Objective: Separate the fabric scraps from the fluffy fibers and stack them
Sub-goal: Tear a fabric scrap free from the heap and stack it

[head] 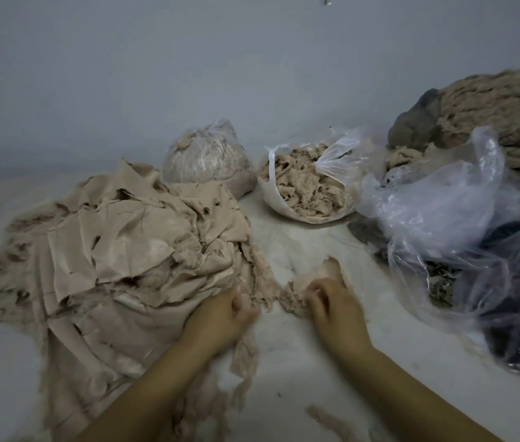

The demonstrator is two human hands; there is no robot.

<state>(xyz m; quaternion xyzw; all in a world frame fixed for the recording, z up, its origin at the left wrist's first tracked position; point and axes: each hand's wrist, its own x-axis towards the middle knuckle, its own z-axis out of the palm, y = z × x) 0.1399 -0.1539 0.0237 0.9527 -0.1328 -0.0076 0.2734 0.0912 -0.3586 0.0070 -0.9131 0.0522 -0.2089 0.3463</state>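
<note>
1. Plainly, I see both hands low at the near middle of the white surface; whether it is a tabletop or a bed I cannot tell.
2. My left hand has its fingers curled, pinching the frayed right edge of the fabric scraps, a beige heap spread over the left half of the surface.
3. My right hand is curled round a small torn scrap with fluffy fibers clinging between the two hands.
4. I judge the cloth light, limp and thin; it will drape, not hold shape, and should tear along its ragged edges.
5. The fluff looks weightless and clingy, so I would pinch woven cloth well inside the fringe and pull gently apart.
6. Bagged fibers sit at the far middle.
</note>
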